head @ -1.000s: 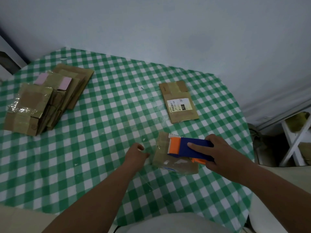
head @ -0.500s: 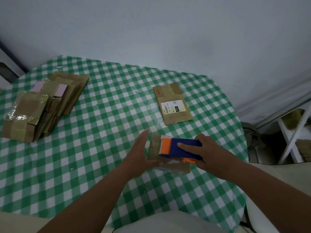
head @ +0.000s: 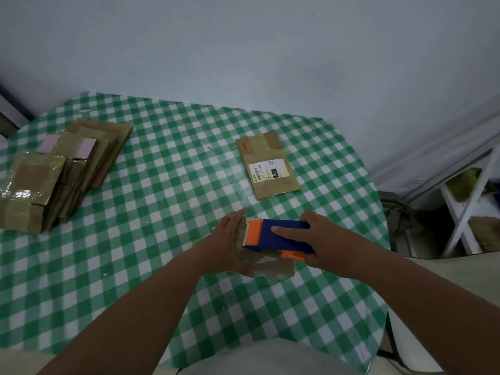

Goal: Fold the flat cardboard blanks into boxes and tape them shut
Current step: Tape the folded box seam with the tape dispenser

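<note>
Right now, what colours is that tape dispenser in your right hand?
The tape dispenser is dark blue with orange parts at its front and underside, seen in the head view.

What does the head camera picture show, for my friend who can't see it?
A person's right hand holds a blue and orange tape dispenser on top of a small cardboard box, while the left hand steadies the box's side. They work on a green checked table, with a labelled flat blank behind and a pile of cardboard at far left.
</note>
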